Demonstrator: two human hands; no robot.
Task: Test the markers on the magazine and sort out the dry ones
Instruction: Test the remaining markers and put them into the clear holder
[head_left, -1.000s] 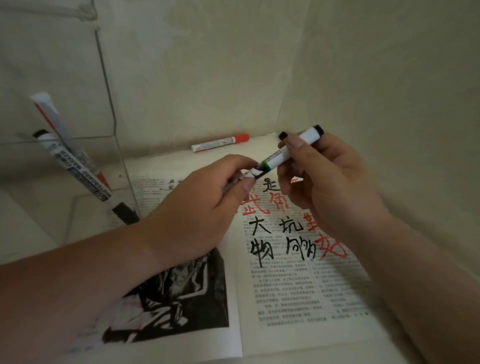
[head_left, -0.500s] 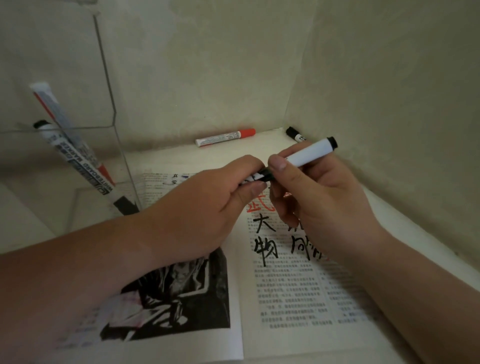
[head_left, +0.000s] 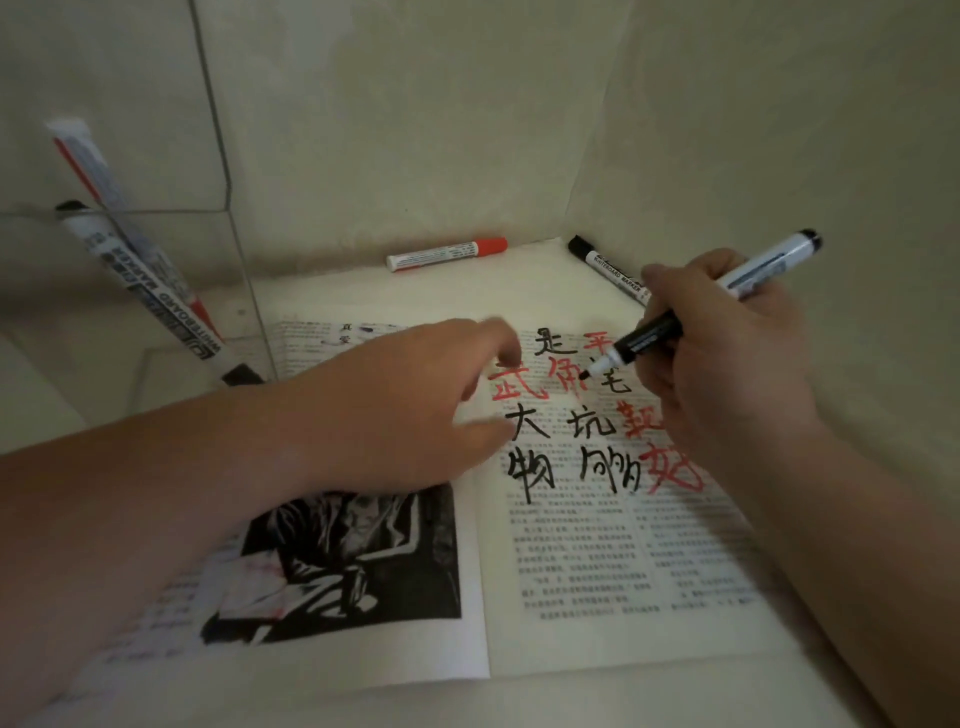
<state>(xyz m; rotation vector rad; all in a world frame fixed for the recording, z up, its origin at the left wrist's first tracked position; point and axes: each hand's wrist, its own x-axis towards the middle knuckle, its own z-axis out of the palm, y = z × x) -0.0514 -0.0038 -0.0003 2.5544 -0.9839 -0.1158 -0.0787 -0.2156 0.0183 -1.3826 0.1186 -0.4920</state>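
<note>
My right hand (head_left: 727, 358) grips an uncapped black whiteboard marker (head_left: 649, 338), its tip just above the open magazine (head_left: 571, 561) among black and red handwritten characters. My left hand (head_left: 405, 410) hovers low over the magazine's spine with its fingers curled in. The cap it pulled off is hidden inside them. A capped red marker (head_left: 447, 253) and a capped black marker (head_left: 608, 273) lie on the surface behind the magazine.
A clear plastic box (head_left: 244, 291) stands at the left and holds two markers leaning upright, a black one (head_left: 156, 296) and a red one (head_left: 83, 161). Cream walls close in at the back and the right.
My hands pulled apart: the cap came off the black marker. My left hand moved down and left, and my right hand swung the bare tip down towards the page.
</note>
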